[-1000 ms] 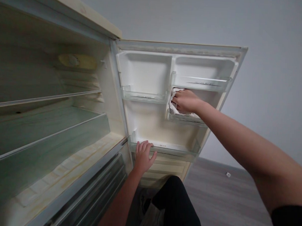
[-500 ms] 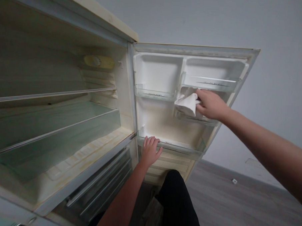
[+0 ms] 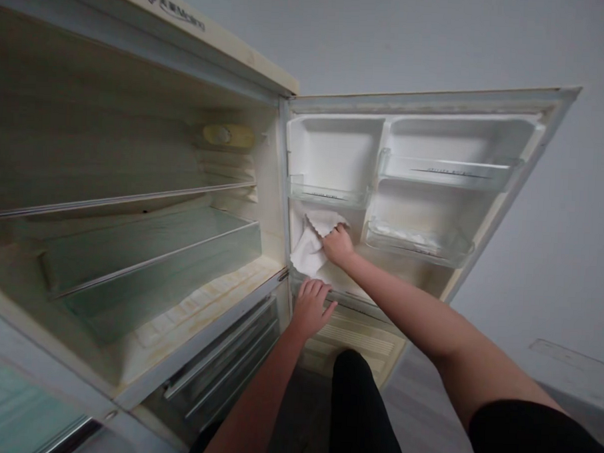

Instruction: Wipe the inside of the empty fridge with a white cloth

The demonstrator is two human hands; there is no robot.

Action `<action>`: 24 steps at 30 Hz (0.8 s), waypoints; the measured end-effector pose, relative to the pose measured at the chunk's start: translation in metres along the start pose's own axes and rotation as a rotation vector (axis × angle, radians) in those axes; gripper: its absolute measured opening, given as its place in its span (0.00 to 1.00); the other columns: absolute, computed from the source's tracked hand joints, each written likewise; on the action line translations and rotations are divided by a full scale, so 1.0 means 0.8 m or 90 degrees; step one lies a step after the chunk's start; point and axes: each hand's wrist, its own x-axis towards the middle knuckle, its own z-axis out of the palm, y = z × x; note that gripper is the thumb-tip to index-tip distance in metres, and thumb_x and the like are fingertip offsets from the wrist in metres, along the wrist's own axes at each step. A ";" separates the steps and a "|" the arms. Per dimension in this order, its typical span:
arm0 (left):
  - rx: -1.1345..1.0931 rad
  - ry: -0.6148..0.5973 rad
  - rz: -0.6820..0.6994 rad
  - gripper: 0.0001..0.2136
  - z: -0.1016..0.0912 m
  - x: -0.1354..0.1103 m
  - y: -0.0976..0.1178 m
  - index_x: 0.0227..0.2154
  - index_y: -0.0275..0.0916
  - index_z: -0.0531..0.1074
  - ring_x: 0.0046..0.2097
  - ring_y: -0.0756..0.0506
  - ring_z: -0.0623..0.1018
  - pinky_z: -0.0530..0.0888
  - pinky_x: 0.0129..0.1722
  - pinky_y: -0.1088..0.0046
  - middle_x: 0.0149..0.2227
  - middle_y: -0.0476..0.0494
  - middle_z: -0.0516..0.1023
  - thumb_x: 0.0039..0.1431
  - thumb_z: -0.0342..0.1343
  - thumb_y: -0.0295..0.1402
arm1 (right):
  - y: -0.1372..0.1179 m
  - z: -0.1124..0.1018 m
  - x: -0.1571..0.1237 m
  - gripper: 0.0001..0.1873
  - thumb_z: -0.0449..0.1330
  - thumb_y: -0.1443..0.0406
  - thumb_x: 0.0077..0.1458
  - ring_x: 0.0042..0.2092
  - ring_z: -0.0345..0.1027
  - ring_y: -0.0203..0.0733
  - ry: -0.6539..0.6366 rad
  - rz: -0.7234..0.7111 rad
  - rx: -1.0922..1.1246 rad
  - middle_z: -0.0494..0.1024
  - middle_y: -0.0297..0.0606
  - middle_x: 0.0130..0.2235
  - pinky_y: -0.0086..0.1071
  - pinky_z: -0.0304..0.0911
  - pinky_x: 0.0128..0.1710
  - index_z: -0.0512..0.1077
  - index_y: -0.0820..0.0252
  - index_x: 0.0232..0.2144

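Note:
A white cloth [image 3: 308,251] is gripped in my right hand [image 3: 338,245], against the inner side of the open fridge door [image 3: 348,155], just under the upper left door shelf [image 3: 328,195]. Part of the cloth hangs loose to the left of the fingers. My left hand [image 3: 312,308] rests at the left end of the lowest clear door shelf [image 3: 363,305], its fingers stretched over the rim and the thumb apart. It holds nothing.
To the left stands the fridge body [image 3: 271,185] with a glass shelf [image 3: 133,199] and a clear drawer [image 3: 169,281]. Lower down is another drawer compartment [image 3: 226,357]. Two more clear shelves [image 3: 444,171] sit on the door's right half. My knee [image 3: 353,375] is below the door.
My right hand has moved left and down with the cloth, from the right door shelves to the lower left part of the door. My left hand stays on the low shelf.

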 end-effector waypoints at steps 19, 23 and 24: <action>-0.049 -0.011 -0.006 0.15 -0.009 -0.008 -0.003 0.48 0.42 0.68 0.55 0.39 0.70 0.57 0.67 0.53 0.47 0.42 0.73 0.61 0.57 0.41 | 0.023 0.017 -0.020 0.26 0.49 0.62 0.64 0.51 0.68 0.58 0.026 0.060 0.052 0.79 0.57 0.43 0.49 0.50 0.55 0.69 0.63 0.61; -0.050 -0.009 -0.013 0.16 -0.009 -0.010 0.000 0.49 0.42 0.67 0.56 0.39 0.70 0.56 0.68 0.53 0.48 0.41 0.73 0.61 0.57 0.40 | 0.027 0.048 -0.036 0.22 0.50 0.64 0.63 0.54 0.64 0.55 -0.011 -0.099 0.034 0.79 0.56 0.42 0.45 0.48 0.58 0.74 0.63 0.54; -0.052 -0.007 -0.013 0.16 -0.009 -0.010 0.001 0.49 0.42 0.67 0.56 0.39 0.70 0.56 0.68 0.53 0.48 0.41 0.73 0.61 0.57 0.40 | 0.030 0.050 -0.039 0.22 0.50 0.64 0.62 0.54 0.63 0.54 -0.012 -0.127 0.034 0.79 0.55 0.41 0.44 0.48 0.57 0.75 0.64 0.54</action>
